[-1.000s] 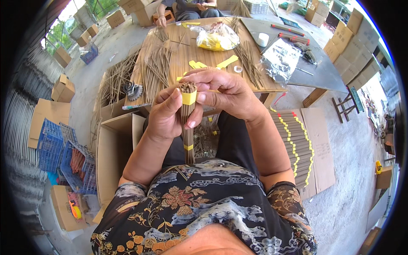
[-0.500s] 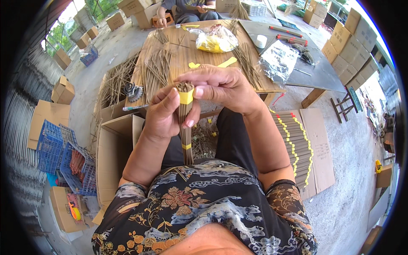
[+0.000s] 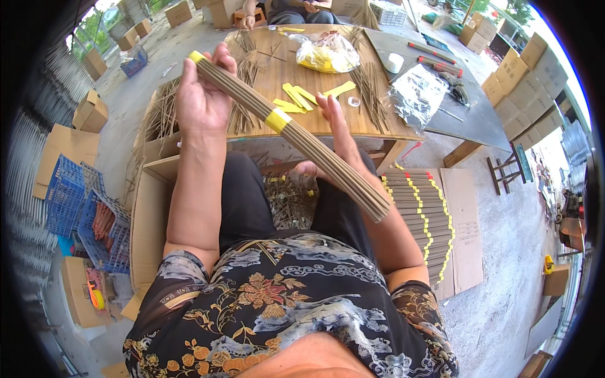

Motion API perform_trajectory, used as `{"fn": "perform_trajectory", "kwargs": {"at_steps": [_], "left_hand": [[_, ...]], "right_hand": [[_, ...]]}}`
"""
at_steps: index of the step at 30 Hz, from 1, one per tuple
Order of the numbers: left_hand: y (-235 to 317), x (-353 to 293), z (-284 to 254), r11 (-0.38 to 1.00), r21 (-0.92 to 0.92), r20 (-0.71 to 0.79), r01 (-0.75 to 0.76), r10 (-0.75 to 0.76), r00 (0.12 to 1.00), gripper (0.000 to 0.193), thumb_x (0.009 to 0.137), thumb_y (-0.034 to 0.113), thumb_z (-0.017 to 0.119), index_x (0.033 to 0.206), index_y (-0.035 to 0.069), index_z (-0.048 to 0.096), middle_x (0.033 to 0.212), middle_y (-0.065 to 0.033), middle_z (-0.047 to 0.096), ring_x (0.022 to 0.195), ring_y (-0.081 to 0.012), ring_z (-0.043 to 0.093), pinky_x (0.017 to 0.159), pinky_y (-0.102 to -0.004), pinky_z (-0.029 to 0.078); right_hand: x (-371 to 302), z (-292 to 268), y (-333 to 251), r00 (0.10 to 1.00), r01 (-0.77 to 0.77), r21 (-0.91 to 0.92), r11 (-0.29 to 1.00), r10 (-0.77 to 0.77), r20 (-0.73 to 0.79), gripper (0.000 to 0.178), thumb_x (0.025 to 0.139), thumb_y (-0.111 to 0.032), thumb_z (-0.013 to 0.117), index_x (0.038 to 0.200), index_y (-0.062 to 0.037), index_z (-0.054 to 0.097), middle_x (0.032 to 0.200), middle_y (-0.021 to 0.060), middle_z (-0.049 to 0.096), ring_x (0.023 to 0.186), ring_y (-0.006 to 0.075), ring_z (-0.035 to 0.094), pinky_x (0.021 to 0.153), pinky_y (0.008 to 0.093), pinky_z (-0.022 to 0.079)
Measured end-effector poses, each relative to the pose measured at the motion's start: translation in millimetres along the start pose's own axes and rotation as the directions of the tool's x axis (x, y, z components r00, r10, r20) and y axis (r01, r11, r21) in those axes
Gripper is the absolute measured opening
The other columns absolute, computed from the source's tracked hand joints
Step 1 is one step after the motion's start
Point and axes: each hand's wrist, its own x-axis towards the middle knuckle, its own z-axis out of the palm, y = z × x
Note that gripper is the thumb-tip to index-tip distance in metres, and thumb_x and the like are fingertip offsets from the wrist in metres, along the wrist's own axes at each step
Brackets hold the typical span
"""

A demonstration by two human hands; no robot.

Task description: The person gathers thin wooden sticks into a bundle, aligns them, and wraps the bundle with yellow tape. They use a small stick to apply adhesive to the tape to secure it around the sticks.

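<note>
A bundle of thin brown incense sticks (image 3: 315, 148) slants across in front of me, its upper end to the left and its lower end toward my right forearm. Yellow bands wrap it at the top end and around the middle. My left hand (image 3: 205, 104) is closed on the upper end. Partly behind the lower half is my right hand (image 3: 341, 140), fingers stretched out and thumb apart; whether its palm touches the sticks I cannot tell. Several yellow paper strips (image 3: 296, 96) lie on the wooden table (image 3: 268, 129) beyond, near a small white ring (image 3: 354, 101).
Loose sticks (image 3: 372, 94) and a plastic bag (image 3: 324, 51) of yellow strips lie on the table. Banded bundles (image 3: 419, 220) rest on cardboard at my right. An open carton (image 3: 148, 233) and blue crates (image 3: 104, 239) stand left. Another person's hand (image 3: 247, 22) shows across the table.
The bundle has swung from upright to a slant, its top end moving left with my left hand. My right hand has let go of the banded top and moved down to the right, fingers extended.
</note>
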Motion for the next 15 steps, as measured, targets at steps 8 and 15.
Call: {"fn": "perform_trajectory", "kwargs": {"at_steps": [8, 15], "left_hand": [[-28, -36, -30, 0.935, 0.303, 0.014, 0.184, -0.198, 0.980, 0.028, 0.092, 0.024, 0.042, 0.097, -0.001, 0.053, 0.109, -0.0190, 0.055, 0.102, -0.0277, 0.053, 0.090, -0.0400, 0.043], [48, -133, -220, -0.070, 0.830, -0.557, 0.553, -0.076, 0.827, 0.021, 0.090, 0.024, 0.047, 0.097, 0.007, 0.056, 0.100, -0.0067, 0.059, 0.088, -0.0143, 0.055, 0.078, -0.0299, 0.044]], "right_hand": [[0, 1, -29, 0.942, 0.247, 0.256, 0.935, -0.170, -0.288, 0.067, 0.082, -0.050, 0.050, 0.122, 0.0026, 0.041, 0.124, 0.0212, 0.044, 0.118, 0.0313, 0.041, 0.101, 0.0417, 0.028], [-4, -26, -31, 0.899, 0.148, 0.262, 0.954, -0.019, -0.438, 0.054, 0.090, -0.047, 0.034, 0.119, -0.0012, 0.042, 0.107, 0.0200, 0.056, 0.105, 0.0314, 0.053, 0.097, 0.0433, 0.035]]}}
